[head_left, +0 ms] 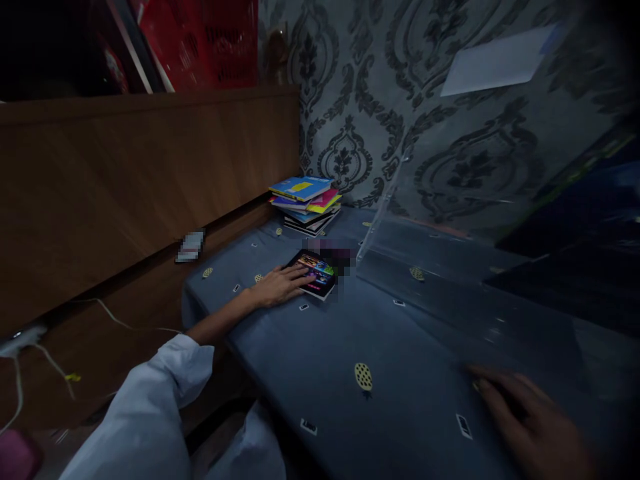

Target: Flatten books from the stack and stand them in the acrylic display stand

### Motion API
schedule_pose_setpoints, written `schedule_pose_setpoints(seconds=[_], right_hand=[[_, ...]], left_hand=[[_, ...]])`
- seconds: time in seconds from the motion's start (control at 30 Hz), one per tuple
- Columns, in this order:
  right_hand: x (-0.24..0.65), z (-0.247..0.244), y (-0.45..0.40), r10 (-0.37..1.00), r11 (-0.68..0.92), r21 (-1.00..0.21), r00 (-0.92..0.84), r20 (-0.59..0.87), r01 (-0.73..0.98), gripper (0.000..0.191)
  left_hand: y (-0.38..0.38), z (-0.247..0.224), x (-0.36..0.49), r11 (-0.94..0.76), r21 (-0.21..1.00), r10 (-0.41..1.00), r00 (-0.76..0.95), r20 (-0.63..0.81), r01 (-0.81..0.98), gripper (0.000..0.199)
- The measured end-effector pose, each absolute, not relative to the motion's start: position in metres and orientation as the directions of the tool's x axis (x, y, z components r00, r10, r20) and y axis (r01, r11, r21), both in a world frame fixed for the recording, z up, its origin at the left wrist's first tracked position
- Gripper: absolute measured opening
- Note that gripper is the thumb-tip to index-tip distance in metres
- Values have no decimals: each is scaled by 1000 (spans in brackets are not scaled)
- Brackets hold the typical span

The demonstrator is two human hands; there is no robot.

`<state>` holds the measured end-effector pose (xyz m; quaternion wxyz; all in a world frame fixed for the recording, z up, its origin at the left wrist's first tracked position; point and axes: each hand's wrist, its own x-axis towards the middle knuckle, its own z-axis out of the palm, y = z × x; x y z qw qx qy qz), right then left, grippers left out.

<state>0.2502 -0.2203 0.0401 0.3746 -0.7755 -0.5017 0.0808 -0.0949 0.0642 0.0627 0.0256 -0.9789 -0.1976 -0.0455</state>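
A dark book (323,283) with a colourful cover lies flat on the blue patterned tablecloth (320,360). My left hand (280,285) rests on the book's left part, palm down with the fingers stretched out. At the lower right, near the table surface, is my right hand (525,413), somewhat blurred; its fingers are bent, and whether it holds anything is unclear. Behind the book, towards the wall, stands an uneven stack of books (303,189) with a blue one on top.
A clear plastic sheet or cover (425,247) stands on the right of the table. A wooden panel (150,167) runs along the left, with a red basket (215,47) above. White cables (107,310) hang at the lower left.
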Motion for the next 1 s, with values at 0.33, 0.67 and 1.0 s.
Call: schedule_pose_setpoints(seconds=[0.33, 0.67, 1.0], right_hand=[[263, 21, -221, 836, -234, -671, 498, 231, 703, 28], [250, 47, -220, 863, -198, -645, 443, 241, 738, 28], [239, 45, -220, 818, -104, -686, 455, 353, 720, 27]], left_hand=[[115, 70, -51, -870, 145, 487, 865, 117, 471, 47], [155, 49, 7, -809, 157, 584, 805, 102, 567, 49], [137, 58, -3, -807, 149, 590, 795, 143, 572, 48]])
